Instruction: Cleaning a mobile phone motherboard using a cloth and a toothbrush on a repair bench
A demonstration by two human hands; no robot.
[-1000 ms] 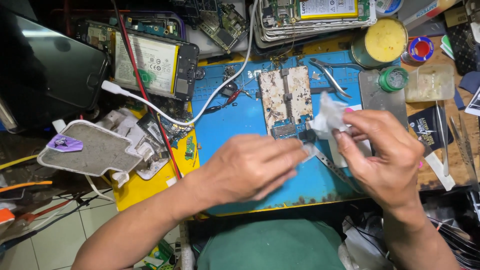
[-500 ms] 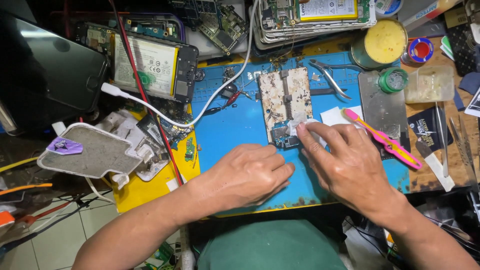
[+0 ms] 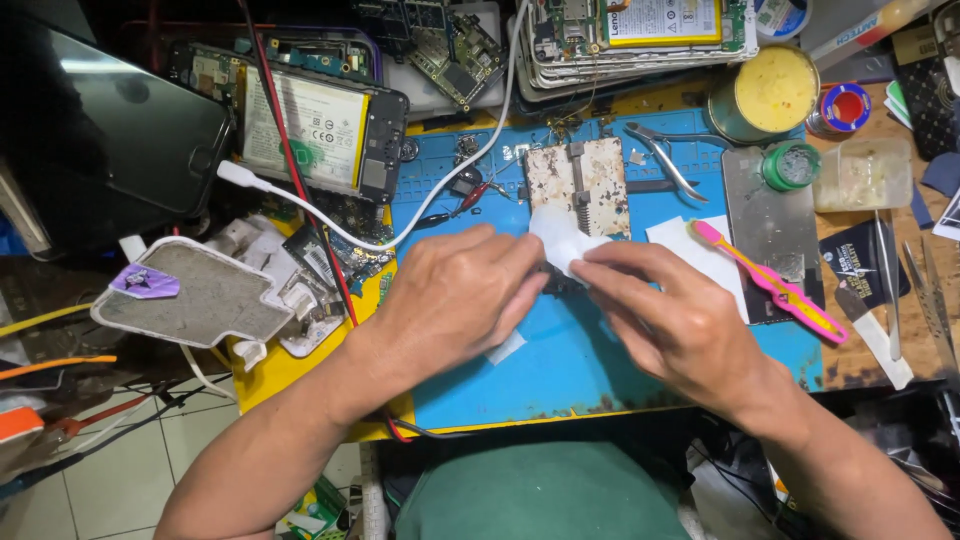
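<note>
Surface: blue work mat (image 3: 560, 370) on a yellow-edged bench; tiled floor shows below its left corner.
Near edge of the mat: bare blue strip with a small white scrap (image 3: 505, 348) just below the left hand.
Open room: most free space lies on the mat's near half; its far edge is crowded.
Left hand (image 3: 455, 300): palm down at the mat's centre, fingers curled close together, tips meeting the white tissue (image 3: 562, 238).
Right hand (image 3: 670, 320): fingers narrow, pinching the same tissue from the right.
Tissue: at the mat's centre, just near of the worn board holder (image 3: 577, 185); a dark part under it is mostly hidden.
Right of the hands: pink toothbrush (image 3: 765, 280) on a grey metal plate (image 3: 770, 225).
Far side of the mat: opened phone (image 3: 320, 125), stacked phone boards (image 3: 640, 30), yellow tin (image 3: 765, 92).
</note>
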